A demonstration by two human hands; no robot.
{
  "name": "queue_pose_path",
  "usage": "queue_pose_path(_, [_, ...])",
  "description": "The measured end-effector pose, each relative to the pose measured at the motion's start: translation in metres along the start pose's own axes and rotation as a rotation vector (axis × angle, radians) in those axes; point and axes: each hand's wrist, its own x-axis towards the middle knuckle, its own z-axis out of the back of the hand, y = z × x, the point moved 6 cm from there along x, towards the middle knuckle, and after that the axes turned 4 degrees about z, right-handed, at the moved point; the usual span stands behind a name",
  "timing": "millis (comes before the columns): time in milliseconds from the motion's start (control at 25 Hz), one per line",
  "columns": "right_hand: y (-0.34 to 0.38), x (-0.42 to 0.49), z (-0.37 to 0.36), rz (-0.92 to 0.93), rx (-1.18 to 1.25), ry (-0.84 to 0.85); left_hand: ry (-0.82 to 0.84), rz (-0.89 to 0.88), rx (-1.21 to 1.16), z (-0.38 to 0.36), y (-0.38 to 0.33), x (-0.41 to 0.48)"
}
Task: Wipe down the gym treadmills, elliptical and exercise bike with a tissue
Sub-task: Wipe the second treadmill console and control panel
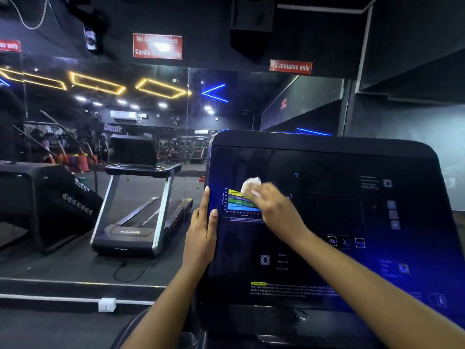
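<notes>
Signs overhead, print on the console.
Small sign (290, 66) reads "15 minutes only"; big sign (157, 46) shows "No" and "Cardio", the rest lost in glare. "CrossFit" lettering (112, 127) shows in the mirror (239, 114). Console (327, 159): "OK", "Speed", "Incline", "Calories", "WARNING".

Console near me, on the right.
Treadmill (141, 202) far left; tissue (250, 185) on the console (327, 210), my left hand (201, 233) at its left edge.
</notes>
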Motion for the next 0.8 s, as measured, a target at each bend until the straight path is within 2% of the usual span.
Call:
queue_pose_path(120, [0.033, -0.027, 0.007, 0.125, 0.047, 0.006, -0.007, -0.014, 0.004, 0.000, 0.001, 0.001])
queue_pose_path(280, [-0.017, 0.041, 0.028, -0.074, 0.064, -0.137, -0.011, -0.009, -0.008, 0.000, 0.002, 0.001])
queue_pose_path(360, [-0.038, 0.073, 0.022, -0.139, 0.032, -0.100, -0.005, -0.004, -0.007, 0.000, 0.003, 0.001])
queue_pose_path(440, [-0.034, 0.079, 0.009, -0.116, 0.016, -0.041, -0.004, -0.005, 0.000, -0.001, 0.003, 0.002])
queue_pose_path(800, [0.071, -0.049, -0.003, 0.137, 0.040, 0.074, -0.014, -0.007, 0.022, 0.000, 0.003, 0.000])
